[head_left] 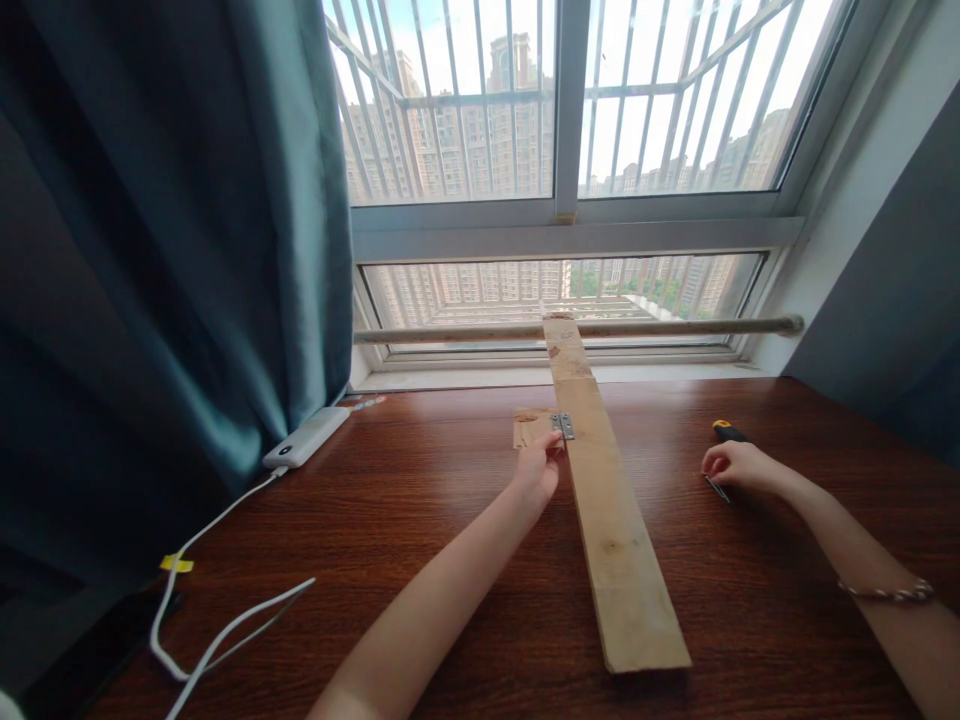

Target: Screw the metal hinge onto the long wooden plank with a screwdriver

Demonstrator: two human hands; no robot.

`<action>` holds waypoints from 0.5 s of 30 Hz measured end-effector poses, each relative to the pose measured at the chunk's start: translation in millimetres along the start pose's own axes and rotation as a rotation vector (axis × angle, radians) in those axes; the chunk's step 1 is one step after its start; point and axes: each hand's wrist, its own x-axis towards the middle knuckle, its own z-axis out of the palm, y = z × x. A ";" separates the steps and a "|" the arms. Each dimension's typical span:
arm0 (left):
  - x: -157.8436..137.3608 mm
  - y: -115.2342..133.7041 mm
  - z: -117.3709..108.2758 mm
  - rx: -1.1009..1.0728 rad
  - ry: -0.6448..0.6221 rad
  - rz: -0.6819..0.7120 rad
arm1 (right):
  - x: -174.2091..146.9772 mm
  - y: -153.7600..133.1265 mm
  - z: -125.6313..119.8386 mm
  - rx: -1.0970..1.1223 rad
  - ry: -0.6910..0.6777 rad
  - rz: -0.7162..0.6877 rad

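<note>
My left hand [541,468] pinches the lower edge of a small metal hinge [562,426] with several holes. The hinge lies across the left edge of a long pale wooden board [619,520] and a small wooden piece [527,428] beside it. On the right, my right hand [739,467] rests at the table with fingers closed on a thin metal piece [718,489]; its exact kind is hard to make out. Just behind that hand lies a black and yellow tool handle [729,431], its other end hidden.
A dark wooden table [450,590] bears everything. A white power bank [309,437] with a white cable [244,605] is at the left by a blue-grey curtain [300,200]. The board's far end reaches a horizontal rail [675,328] before the barred window.
</note>
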 end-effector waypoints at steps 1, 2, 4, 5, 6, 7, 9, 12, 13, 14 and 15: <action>-0.3 0.1 0.2 0.000 0.003 0.001 | -0.6 -0.2 -0.9 -0.002 -0.005 0.011; -0.6 0.2 0.4 0.000 0.002 0.002 | -1.2 -0.3 -1.7 -0.007 -0.006 0.021; -1.0 0.3 0.6 -0.001 -0.003 0.004 | -2.0 -0.4 -2.7 -0.018 -0.002 0.035; -0.9 0.3 0.5 0.000 -0.003 0.005 | -2.3 -0.4 -2.8 -0.020 -0.001 0.041; -0.7 0.3 0.3 0.003 0.000 0.007 | -2.6 -0.5 -2.7 -0.024 0.000 0.048; -0.3 0.1 0.0 0.007 0.004 0.009 | -3.0 -0.6 -2.3 -0.028 0.001 0.056; 0.8 -0.2 -0.8 0.015 0.008 0.011 | -4.1 -1.4 -0.9 -0.037 0.004 0.068; 1.9 -0.5 -1.8 0.021 -0.008 0.014 | -6.7 -4.1 1.9 -0.055 0.016 0.069; 1.9 -0.5 -1.9 0.023 -0.012 0.015 | -7.5 -4.9 2.7 -0.061 0.021 0.066; 1.9 -0.5 -1.9 0.027 -0.012 0.016 | -8.1 -5.5 3.2 -0.067 0.027 0.062; 1.9 -0.5 -1.9 0.030 -0.011 0.015 | -8.4 -5.7 3.2 -0.075 0.034 0.059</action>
